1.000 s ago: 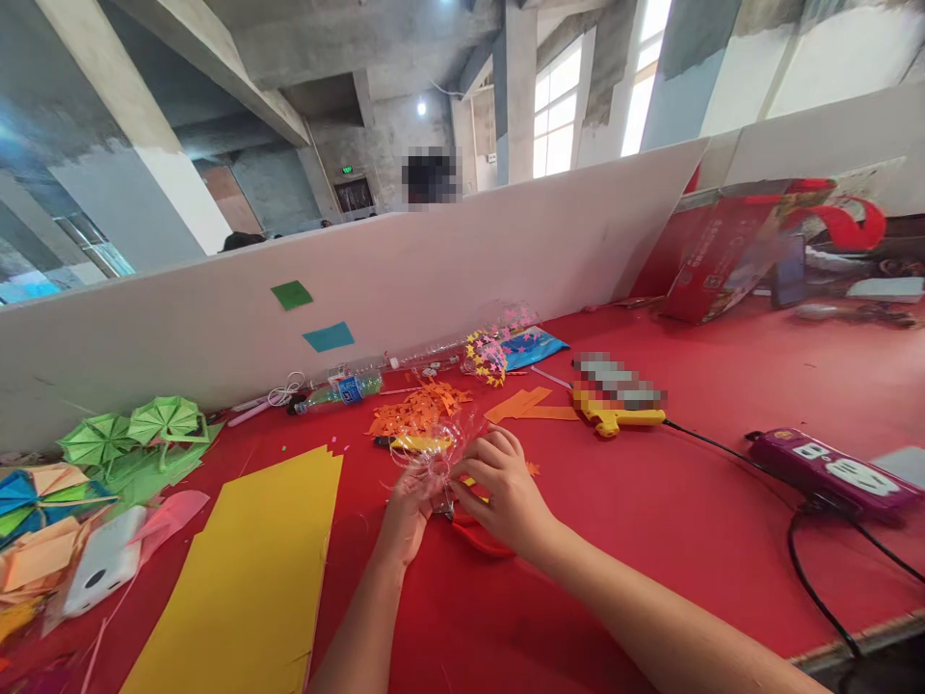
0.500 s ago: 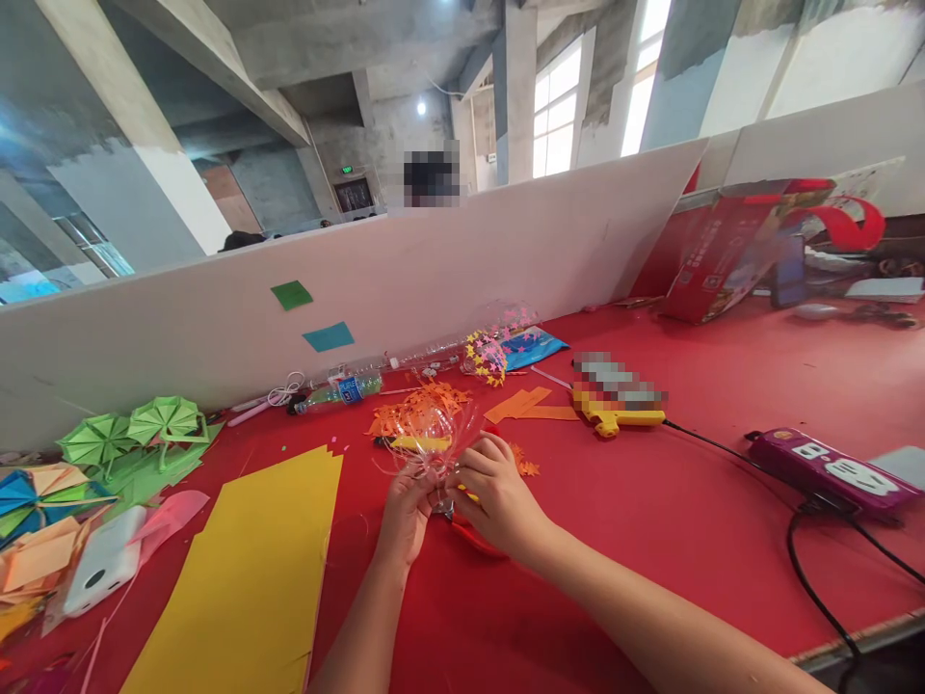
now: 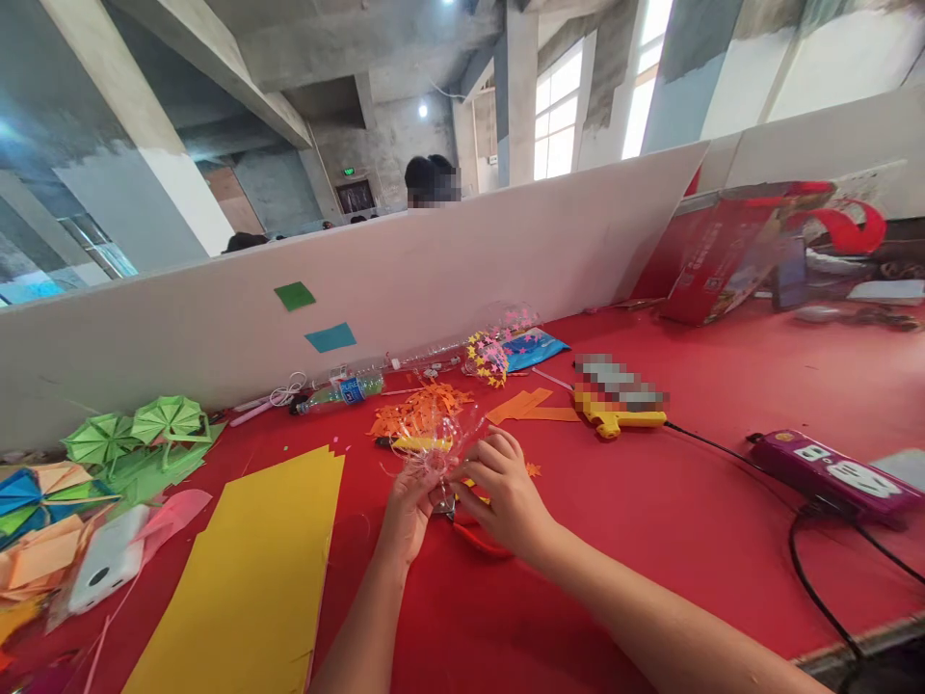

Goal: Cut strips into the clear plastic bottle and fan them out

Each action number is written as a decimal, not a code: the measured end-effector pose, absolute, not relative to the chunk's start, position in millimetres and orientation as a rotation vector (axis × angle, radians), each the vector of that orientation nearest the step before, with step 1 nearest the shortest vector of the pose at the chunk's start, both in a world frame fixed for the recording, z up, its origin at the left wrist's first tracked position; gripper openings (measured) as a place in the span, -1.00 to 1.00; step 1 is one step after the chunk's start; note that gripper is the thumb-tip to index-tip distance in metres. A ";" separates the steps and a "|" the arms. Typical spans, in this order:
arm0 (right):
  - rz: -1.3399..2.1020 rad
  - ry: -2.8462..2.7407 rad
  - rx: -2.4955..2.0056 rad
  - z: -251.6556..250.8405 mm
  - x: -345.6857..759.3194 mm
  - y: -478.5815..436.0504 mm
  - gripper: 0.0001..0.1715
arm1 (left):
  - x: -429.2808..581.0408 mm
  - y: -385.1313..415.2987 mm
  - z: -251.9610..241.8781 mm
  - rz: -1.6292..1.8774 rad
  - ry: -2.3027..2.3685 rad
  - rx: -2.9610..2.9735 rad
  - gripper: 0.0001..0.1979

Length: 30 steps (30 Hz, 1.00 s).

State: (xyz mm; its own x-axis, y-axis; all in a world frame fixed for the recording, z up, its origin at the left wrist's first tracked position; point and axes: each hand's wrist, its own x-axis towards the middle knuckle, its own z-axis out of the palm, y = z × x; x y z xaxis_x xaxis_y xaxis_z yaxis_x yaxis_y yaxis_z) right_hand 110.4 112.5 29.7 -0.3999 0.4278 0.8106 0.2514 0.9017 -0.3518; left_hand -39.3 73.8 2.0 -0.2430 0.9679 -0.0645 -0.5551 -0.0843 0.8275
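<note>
Between my hands, over the middle of the red table, is a clear plastic piece cut into thin curling strips [image 3: 432,431]. My left hand [image 3: 406,506] pinches its lower part from the left. On the right side, my right hand [image 3: 502,487] has bent fingers and a thumb closed at the strips' edge; the exact contact is hard to see. Beneath the hands lie red-handled scissors [image 3: 481,542], partly covered. Just behind the plastic are a yellow cutter [image 3: 419,443] and a heap of orange paper leaves [image 3: 411,410].
Yellow paper sheets [image 3: 246,569] lie to the left, near green paper umbrellas [image 3: 170,419] and a white device [image 3: 108,564]. A labelled bottle [image 3: 347,388] rests by the white partition [image 3: 434,275]. At right are a yellow glue gun [image 3: 625,418] and a purple power strip [image 3: 838,477] with black cables.
My right hand's fingers have shifted and spread slightly, showing more of the yellow beneath. The plastic strips sit a little differently. My left hand stays nearly in place.
</note>
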 end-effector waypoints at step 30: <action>0.346 -1.975 -0.603 32.9 113.6 116.1 -0.87 | -39.8 73.3 0.4 1.525 1.021 0.739 -0.62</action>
